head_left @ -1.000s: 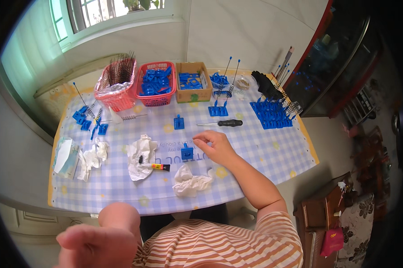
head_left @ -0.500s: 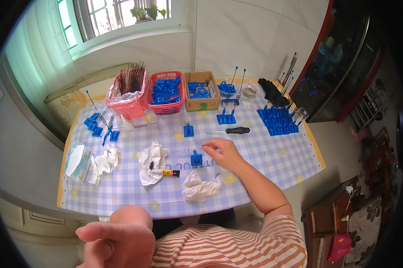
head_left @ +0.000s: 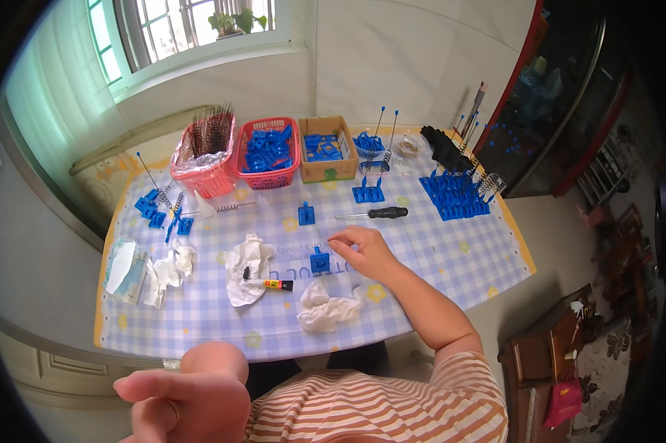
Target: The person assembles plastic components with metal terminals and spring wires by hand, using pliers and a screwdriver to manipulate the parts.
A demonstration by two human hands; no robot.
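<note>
Fingers of the right hand (head_left: pixel 359 251) curl just beside a small blue piece (head_left: pixel 319 263) lying on the worktop (head_left: pixel 200 317); I cannot tell if their tips meet. The left hand (head_left: pixel 192 406) is up close, fingers bent, also hard to tell. I think the step is getting the piece, so next the right fingers should go left and pinch.

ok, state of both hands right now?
Left hand: fingers curled, cut off by the frame; grip can't be told.
Right hand: fingers bent beside a blue piece; nothing visibly held.
</note>
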